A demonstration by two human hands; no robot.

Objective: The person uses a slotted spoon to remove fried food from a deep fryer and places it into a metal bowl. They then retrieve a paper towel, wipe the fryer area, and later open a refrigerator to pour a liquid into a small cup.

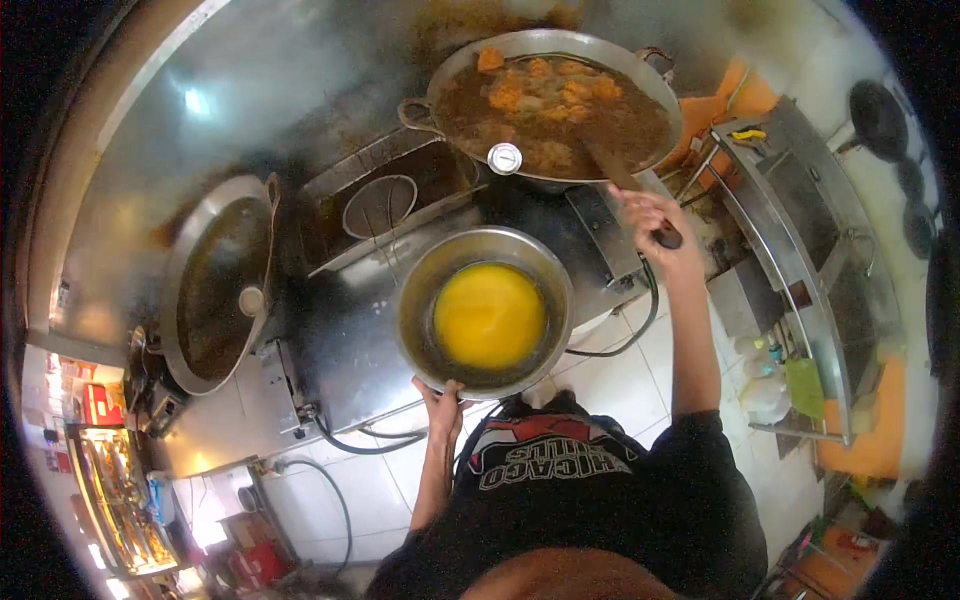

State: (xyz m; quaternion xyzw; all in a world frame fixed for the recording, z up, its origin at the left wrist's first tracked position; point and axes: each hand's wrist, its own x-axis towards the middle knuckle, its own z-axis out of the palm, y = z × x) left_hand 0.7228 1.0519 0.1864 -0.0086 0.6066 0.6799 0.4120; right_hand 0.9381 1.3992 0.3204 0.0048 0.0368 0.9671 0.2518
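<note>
Your left grip (441,408) is curled on the near rim of a round steel bowl (418,315) of yellow liquid (489,316), by the counter (345,330). Your right grip (656,222) is wrapped around a dark-handled utensil (606,167) dipping into a wide metal wok (530,43) of brown oil and orange pieces (565,92). Another wok (174,285) stands left; white tiles (615,375) cover the floor.
</note>
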